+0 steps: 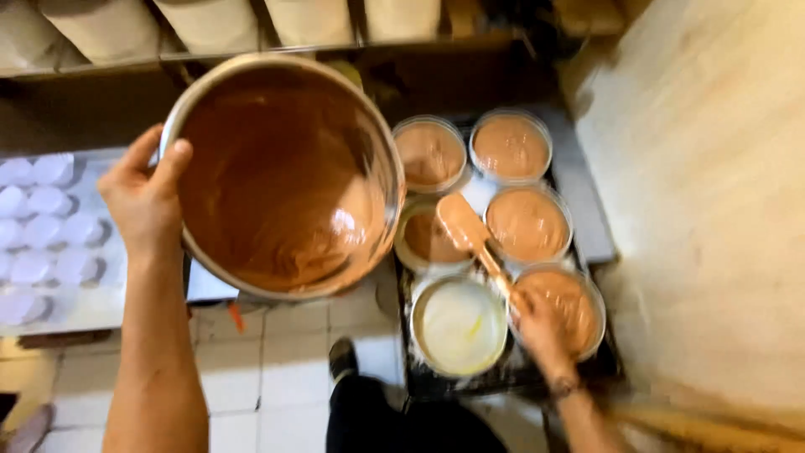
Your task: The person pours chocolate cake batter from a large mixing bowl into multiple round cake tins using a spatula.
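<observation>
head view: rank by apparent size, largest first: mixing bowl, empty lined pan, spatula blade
1. Mixing bowl, largest by far, though it is held up nearer the camera, which inflates it.
2. Empty lined pan, clearly smaller.
3. Spatula blade, smallest, narrower than any pan.
Left hand holds the bowl rim; right hand holds the spatula handle.

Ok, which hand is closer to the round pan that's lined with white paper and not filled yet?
Right. The right hand, holding the spatula, sits just beside the empty lined pan at its right edge. The left hand grips the big mixing bowl rim, far off to the left.
</observation>
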